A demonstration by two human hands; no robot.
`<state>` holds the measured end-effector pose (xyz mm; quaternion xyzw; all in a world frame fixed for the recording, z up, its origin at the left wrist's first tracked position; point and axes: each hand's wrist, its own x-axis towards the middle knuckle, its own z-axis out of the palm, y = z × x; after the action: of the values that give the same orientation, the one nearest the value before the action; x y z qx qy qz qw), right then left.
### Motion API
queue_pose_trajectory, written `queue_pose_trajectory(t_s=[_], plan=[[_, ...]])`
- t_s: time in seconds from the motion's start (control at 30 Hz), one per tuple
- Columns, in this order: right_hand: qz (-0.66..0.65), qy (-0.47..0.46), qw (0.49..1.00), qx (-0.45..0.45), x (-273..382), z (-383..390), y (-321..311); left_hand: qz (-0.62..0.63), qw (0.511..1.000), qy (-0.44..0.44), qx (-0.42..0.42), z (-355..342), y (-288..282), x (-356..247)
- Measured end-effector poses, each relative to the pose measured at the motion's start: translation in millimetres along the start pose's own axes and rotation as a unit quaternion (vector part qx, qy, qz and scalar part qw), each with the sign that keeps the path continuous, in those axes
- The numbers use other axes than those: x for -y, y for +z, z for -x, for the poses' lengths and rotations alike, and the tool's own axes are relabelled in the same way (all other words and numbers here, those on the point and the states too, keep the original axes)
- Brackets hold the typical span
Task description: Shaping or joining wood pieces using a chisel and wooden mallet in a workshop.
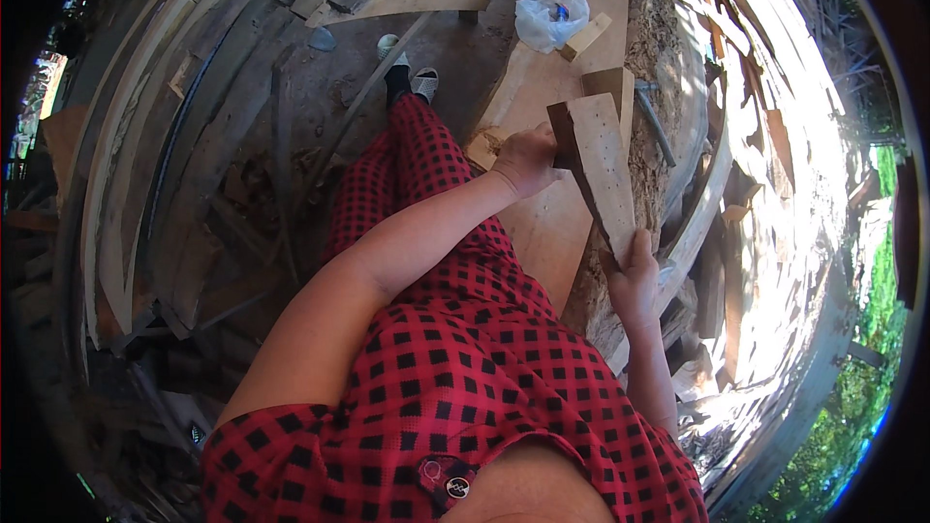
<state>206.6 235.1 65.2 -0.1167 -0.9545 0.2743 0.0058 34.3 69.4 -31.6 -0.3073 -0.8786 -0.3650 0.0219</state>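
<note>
A short wooden board [603, 160], pale on its broad face and dark along one edge, is held up in front of me between both hands. My left hand [529, 161] grips its far dark end, fingers closed. My right hand [634, 281] is closed round the near lower end, thumb on the pale face. Behind and below the board lies a wide, smooth plank [542, 223]. Another wood block [612, 85] stands just beyond the held board, partly hidden by it.
A clear plastic bag [552, 17] with something small and blue inside lies on the plank, beside a small wood piece [586, 37]. A rough log [654, 48] runs along the right, with a thin metal bar [656, 128] on it. Long boards [208, 107] are stacked at left.
</note>
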Motion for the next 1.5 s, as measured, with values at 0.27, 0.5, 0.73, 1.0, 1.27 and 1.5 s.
queue_pose_trajectory(t_s=[0.27, 0.5, 0.73, 1.0, 1.27, 1.5], plan=[[-0.274, 0.041, 0.954, -0.111, 20.2, 15.2, -3.2, 0.028, 0.999, -0.015, -0.023, -3.8, -6.8, 11.5], [-0.233, 0.035, 0.972, 0.021, 8.4, 4.7, 7.8, 0.026, 0.998, -0.026, -0.051, -11.5, -12.6, 19.8], [-0.273, 0.053, 0.959, 0.055, 18.3, -16.1, 20.6, 0.200, 0.960, -0.159, -0.112, -5.5, -38.2, 57.8], [-0.206, 0.133, 0.963, 0.113, -25.4, -28.4, 96.9, 0.364, 0.892, -0.179, -0.201, 32.3, -46.3, 71.8], [-0.114, 0.138, 0.970, 0.165, -49.3, -29.6, 130.7, 0.405, 0.810, -0.299, -0.301, 25.3, -62.8, 64.4], [-0.163, 0.158, 0.955, 0.191, -42.6, -32.7, 123.9, 0.340, 0.874, -0.242, -0.250, -2.6, -48.7, 54.3]])
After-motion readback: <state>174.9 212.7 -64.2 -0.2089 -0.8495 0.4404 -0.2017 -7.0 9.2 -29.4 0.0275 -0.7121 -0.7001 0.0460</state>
